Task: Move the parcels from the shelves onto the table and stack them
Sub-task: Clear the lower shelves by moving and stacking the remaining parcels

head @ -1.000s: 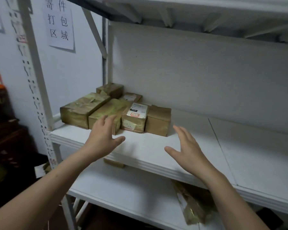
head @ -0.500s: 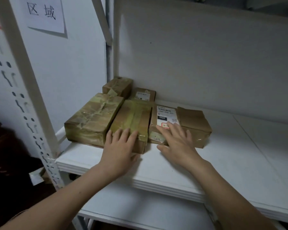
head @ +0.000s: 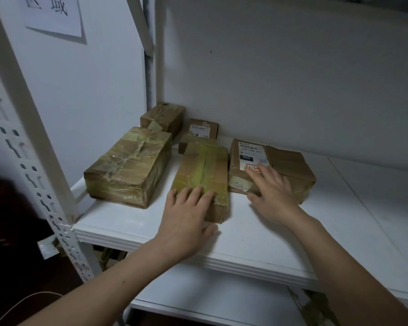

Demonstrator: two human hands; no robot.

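Since half a second ago the yellow-taped parcel (head: 204, 168) has drawn away from its neighbours, and its near end is closer to the front edge of the shelf board (head: 257, 238). The left hand (head: 186, 217) lies on that end with straight fingers, clasping nothing. The right hand (head: 273, 191) rests spread on the crumpled brown white-labelled parcel (head: 250, 156) beside it.

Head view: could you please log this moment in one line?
left hand: on taped parcel | right hand: on labelled parcel | parcels: on shelf
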